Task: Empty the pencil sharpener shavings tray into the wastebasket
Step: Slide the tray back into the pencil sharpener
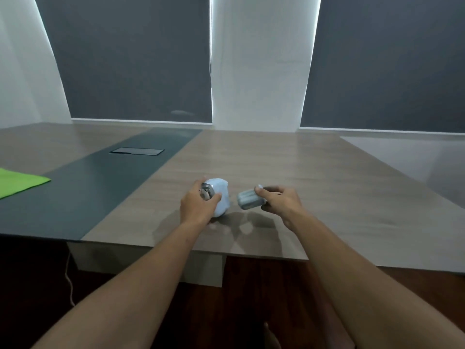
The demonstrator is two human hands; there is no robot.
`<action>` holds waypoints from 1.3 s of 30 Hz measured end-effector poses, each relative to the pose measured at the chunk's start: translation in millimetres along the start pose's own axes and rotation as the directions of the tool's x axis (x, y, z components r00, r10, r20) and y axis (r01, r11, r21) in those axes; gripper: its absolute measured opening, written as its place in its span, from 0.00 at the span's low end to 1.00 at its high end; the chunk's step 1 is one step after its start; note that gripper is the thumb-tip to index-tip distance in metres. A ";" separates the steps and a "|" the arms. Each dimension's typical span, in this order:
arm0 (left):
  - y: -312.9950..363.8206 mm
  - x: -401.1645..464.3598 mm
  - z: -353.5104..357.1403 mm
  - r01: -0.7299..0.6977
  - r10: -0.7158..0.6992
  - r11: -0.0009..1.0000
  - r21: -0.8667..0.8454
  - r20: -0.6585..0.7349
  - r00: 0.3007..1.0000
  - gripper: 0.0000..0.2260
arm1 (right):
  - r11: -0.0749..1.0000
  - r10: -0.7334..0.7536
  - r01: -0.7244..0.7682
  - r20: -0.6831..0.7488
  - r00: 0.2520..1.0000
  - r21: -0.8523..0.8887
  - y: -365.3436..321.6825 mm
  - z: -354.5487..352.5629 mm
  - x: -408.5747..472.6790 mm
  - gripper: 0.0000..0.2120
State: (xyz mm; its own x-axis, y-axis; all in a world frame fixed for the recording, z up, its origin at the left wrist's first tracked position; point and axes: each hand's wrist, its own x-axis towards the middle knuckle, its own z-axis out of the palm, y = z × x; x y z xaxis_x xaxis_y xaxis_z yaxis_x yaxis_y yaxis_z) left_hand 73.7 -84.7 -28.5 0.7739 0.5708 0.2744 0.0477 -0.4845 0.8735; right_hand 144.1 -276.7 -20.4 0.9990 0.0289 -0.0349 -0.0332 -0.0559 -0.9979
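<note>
The shavings tray [249, 199] is sitting clear of the sharpener, gripped in the right hand [280, 202], whose fingers are closing round its right-hand end while its left end is pointing toward the sharpener. It is hanging just above the table [289, 167], casting a shadow on the wood below. The tray is showing as a small grey, translucent box with rounded corners and faint ridges along its top; whether anything is lying inside it cannot be told.

Just beside it, with a narrow gap between them, the pencil sharpener [220, 197] is standing on the table near the front edge. Its body is looking pale blue-white and rounded, and a metal piece with a silvery crank part is showing at its upper left. The left hand [197, 205] is clasping that side, thumb and fingers wrapping over the metal part and pressing against the pale body.

Both bare forearms are reaching in from the lower corners. Farther left, a dark strip [83, 195] is running across the tabletop with a rectangular hatch [137, 151] set into it, and a green sheet [17, 181] is lying at the left edge. Grey blinds [136, 59] are covering the windows behind.
</note>
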 end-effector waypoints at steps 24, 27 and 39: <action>63.7 -35.3 -72.3 0.214 -0.096 0.792 -0.572 0.229 0.969 0.13 | 0.968 -0.094 0.034 0.232 0.968 0.249 -54.5 -8.9 -74.5 0.21; 69.8 -39.9 -82.9 0.184 -0.073 0.796 -0.576 0.211 0.975 0.14 | 0.963 -0.109 0.035 0.268 0.957 0.266 -62.2 -11.9 -86.6 0.23; 87.4 -51.0 -116.9 0.091 0.020 0.833 -0.546 0.193 0.981 0.09 | 0.943 -0.165 0.051 0.330 0.930 0.329 -83.6 -12.4 -108.9 0.22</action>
State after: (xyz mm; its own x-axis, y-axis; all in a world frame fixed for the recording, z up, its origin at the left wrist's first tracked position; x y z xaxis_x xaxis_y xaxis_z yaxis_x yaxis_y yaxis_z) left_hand -35.4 -78.6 80.9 0.8819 0.4227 0.2088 -0.2351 0.0106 0.9719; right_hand 38.5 -287.6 67.5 0.9240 0.3650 0.1144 0.0096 0.2770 -0.9608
